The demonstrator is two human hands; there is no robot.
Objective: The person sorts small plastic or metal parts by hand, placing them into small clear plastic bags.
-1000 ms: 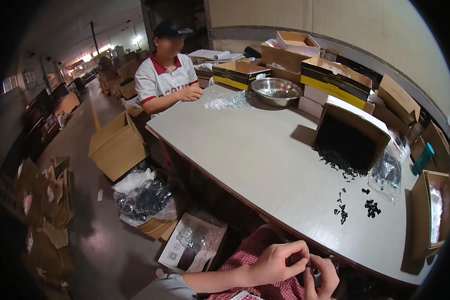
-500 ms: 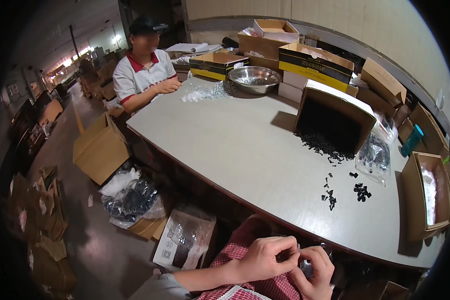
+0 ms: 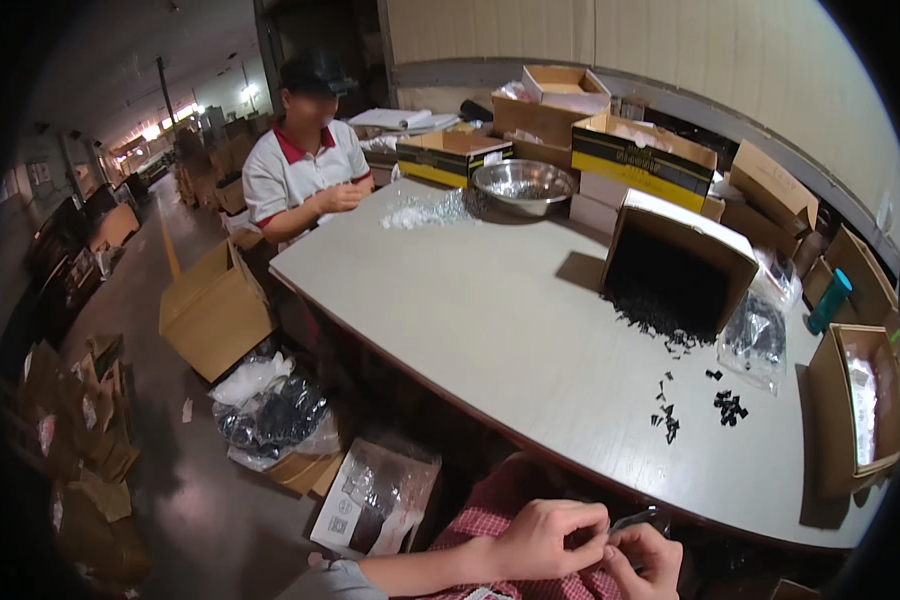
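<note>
Over my lap, close to the table's near edge, my left hand (image 3: 548, 540) and my right hand (image 3: 646, 562) meet at the fingertips. Both are closed in a pinch; whatever lies between the fingers is too small and hidden to name. A shiny dark-edged plastic piece (image 3: 634, 519) shows just behind the fingertips, and I cannot tell if it is held. On the table beyond are a loose group of small black parts (image 3: 667, 424) and a second small pile of black pieces (image 3: 730, 408). Behind them a tipped carton (image 3: 738, 252) spills many small black parts.
The pale table (image 3: 450, 300) fills the middle. A steel bowl (image 3: 523, 204) and clear small pieces (image 3: 425, 212) sit at its far side, where a co-worker (image 3: 310, 165) works. An open carton (image 3: 820, 420) stands at right beside a teal bottle (image 3: 830, 300). Cartons (image 3: 215, 310) crowd the floor at left.
My view has shifted slightly, so the table and boxes appear lower and farther right. My hands stay pinched together, and the shiny plastic behind them shows more.
</note>
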